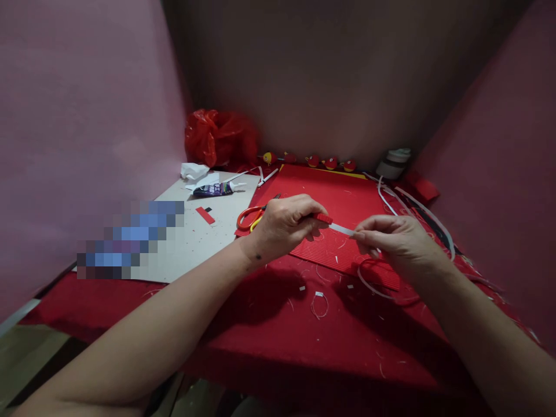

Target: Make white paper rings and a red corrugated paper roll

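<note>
My left hand (292, 223) pinches a small red ribbed piece (322, 218), which looks like a coil of corrugated paper. From it a narrow white strip (341, 229) runs across to my right hand (388, 236), whose thumb and fingers are closed on it. A longer pale strip (373, 289) loops down below the right hand. Both hands are over a red corrugated sheet (330, 194). Beside my left wrist lie scissors with orange handles (247, 218), partly hidden by the hand.
On a grey board (174, 243) lie a dark glue tube (212, 189), crumpled tissue (194, 171) and a red scrap (205, 215). Behind stand a red plastic bag (219, 139), several small red bird figures (330, 163) and a lidded jar (394, 163). Thread and paper bits litter the red cloth (269, 330).
</note>
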Action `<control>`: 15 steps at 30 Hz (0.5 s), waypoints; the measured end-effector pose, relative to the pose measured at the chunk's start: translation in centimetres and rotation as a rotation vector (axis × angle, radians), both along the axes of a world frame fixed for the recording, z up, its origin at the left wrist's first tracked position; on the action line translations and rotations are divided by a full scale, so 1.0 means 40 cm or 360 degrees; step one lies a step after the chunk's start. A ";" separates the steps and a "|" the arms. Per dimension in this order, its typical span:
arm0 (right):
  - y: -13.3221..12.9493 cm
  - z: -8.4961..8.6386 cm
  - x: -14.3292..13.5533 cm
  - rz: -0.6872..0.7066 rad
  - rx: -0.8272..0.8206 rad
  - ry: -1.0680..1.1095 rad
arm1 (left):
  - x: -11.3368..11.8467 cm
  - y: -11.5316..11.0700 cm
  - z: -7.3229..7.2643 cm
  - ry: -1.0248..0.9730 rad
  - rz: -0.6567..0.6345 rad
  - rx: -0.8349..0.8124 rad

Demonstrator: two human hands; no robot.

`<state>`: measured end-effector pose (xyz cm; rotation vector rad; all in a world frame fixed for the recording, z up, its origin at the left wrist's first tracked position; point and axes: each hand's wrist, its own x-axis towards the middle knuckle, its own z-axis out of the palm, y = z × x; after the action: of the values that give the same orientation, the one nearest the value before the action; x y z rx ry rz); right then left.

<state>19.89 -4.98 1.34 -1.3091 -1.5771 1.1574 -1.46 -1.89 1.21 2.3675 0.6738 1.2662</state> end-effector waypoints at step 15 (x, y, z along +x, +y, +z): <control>0.010 0.049 0.037 0.0046 -0.0117 -0.0232 | -0.002 0.007 0.008 -0.0429 0.0020 -0.0406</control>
<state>21.36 -4.58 3.30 -1.4511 -1.6762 1.1700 -1.53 -1.62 1.53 1.9480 0.7163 1.3816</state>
